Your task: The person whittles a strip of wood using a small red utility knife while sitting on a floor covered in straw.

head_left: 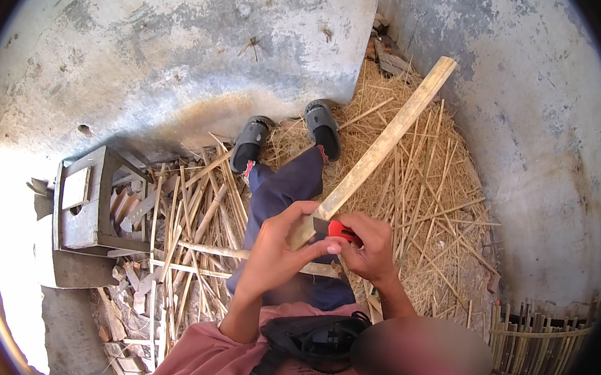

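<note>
A long, flat bamboo strip (387, 139) slants from my lap up to the right, its far end raised over the shavings. Near its lower end, my left hand (272, 245) is closed around it, thumb pointing right. A red utility knife (342, 232) sits in my right hand (373, 247), with the fingers wrapped around its handle. The knife's blade (321, 225) lies against the strip, close to my left hand. Another bamboo piece (233, 252) lies across my legs, below the hands and partly covered by them.
Bamboo shavings (425, 196) cover the floor to the right, with split sticks (178, 248) piled at left. A wooden stool-like frame (83, 210) lies left. Worn walls (206, 34) stand ahead and right. A slatted bamboo piece (540, 350) is at lower right.
</note>
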Tool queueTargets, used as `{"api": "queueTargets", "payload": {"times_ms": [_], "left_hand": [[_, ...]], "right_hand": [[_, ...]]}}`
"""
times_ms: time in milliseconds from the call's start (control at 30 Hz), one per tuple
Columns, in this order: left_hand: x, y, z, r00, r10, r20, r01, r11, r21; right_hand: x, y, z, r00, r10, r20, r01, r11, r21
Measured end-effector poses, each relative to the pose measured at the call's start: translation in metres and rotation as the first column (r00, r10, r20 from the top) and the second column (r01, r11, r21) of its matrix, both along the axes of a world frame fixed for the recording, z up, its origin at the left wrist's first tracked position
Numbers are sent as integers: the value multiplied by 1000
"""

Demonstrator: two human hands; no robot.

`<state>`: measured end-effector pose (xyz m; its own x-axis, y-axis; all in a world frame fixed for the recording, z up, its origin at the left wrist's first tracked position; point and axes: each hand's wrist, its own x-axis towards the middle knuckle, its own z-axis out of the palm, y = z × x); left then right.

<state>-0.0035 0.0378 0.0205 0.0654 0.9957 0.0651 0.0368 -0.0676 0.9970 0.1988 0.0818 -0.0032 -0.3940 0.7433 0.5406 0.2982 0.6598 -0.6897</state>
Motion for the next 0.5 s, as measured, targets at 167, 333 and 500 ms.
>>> {"api": "queueTargets", "payload": {"times_ms": [167,333,500], "left_hand": [[0,1,0,990,-66,125,67,998,-6],[0,0,-8,991,-44,126,40,999,31],[-1,1,-2,996,-37,79,31,997,78]], "right_hand": [[-1,0,9,1000,-2,28,1,999,39],[2,-1,14,997,2,77,-5,999,40],[0,-1,13,999,-5,49,1,996,89]]}}
